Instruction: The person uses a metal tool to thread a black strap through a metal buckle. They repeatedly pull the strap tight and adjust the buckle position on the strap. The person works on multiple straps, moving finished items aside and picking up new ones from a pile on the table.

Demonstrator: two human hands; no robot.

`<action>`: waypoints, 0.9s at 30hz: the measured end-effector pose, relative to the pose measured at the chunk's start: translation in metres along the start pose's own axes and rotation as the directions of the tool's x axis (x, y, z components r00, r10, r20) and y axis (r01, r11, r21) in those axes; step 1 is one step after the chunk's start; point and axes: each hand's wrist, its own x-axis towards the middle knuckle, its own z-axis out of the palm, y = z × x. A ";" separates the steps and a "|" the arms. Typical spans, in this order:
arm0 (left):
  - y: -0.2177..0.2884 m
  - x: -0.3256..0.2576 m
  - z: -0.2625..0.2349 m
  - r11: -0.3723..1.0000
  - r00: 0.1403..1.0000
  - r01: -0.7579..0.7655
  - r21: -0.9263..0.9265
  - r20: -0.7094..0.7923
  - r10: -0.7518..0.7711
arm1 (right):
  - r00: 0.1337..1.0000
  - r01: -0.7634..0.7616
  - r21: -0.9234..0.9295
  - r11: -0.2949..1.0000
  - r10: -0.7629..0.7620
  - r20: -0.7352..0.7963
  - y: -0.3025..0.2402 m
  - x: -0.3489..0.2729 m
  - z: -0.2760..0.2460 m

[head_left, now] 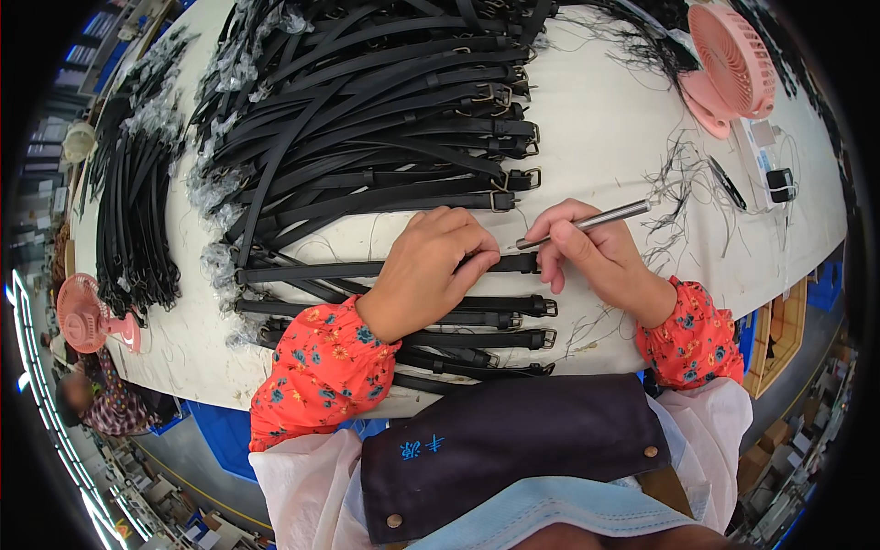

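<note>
My left hand (426, 270) lies over a black belt (316, 272), its thumb and fingers pinched together close to the buckle end. What sits between those fingertips is hidden. A slim silver pen-like tool (596, 218) with a pointed tip is in my right hand (591, 252). Its tip points left, just above the belt end and close to my left fingertips. More black belts (467, 318) lie nearer me, buckles to the right. Beyond my hands a large pile of black belts (367, 137) has its metal buckles (500, 96) mostly along the right side.
A pink fan (733, 60) stands at the far right, another pink fan (84, 313) at the left edge. Clear plastic wrap (218, 266) lies at the belts' left ends. Loose black threads (678, 183) and a black pen-shaped item (727, 183) are on the white table (587, 165).
</note>
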 end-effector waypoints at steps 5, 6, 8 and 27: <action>0.004 0.002 0.003 0.999 0.999 0.038 0.030 -0.024 -0.037 | 0.999 -0.014 -0.026 1.000 0.015 0.034 -0.001 0.000 0.001; 0.004 0.002 0.004 0.999 0.998 0.043 0.025 -0.039 -0.042 | 0.999 -0.020 -0.032 0.999 0.021 0.037 -0.001 0.000 0.000; 0.003 0.001 0.006 0.998 0.996 0.053 0.014 -0.069 -0.052 | 0.999 -0.024 -0.040 0.999 0.026 0.043 -0.001 0.000 0.001; 0.005 0.002 0.006 0.996 0.993 0.086 0.012 -0.080 -0.085 | 0.998 -0.049 -0.060 0.997 0.052 0.046 -0.005 0.001 0.002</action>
